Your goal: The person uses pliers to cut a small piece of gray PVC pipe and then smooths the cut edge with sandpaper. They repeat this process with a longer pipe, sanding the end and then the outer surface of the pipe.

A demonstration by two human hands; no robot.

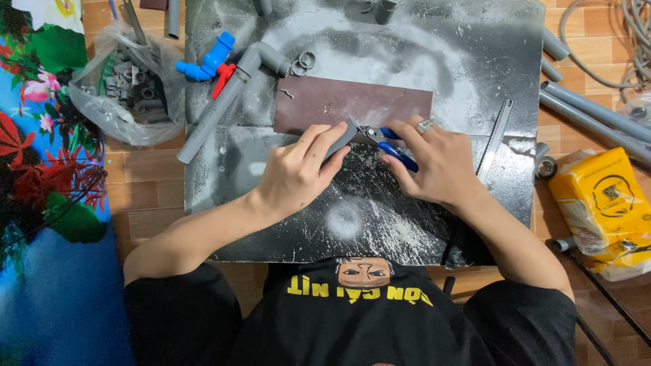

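Note:
My left hand [296, 171] grips a short grey pipe piece [341, 140] on the dusty dark work board [380, 217]. My right hand [434, 163], with a ring on one finger, holds blue-handled cutting pliers [390, 144]. Their jaws meet the pipe end near the lower edge of a brown sandpaper sheet [352, 103]. Both hands are close together at the board's middle.
A long grey pipe [211, 116] with an elbow, a red-handled valve [222, 79] and a blue tap [207, 61] lie upper left. A plastic bag of grey fittings [129, 91] sits left. A metal ruler [496, 139], grey pipes [590, 115] and a yellow packet [600, 196] lie right.

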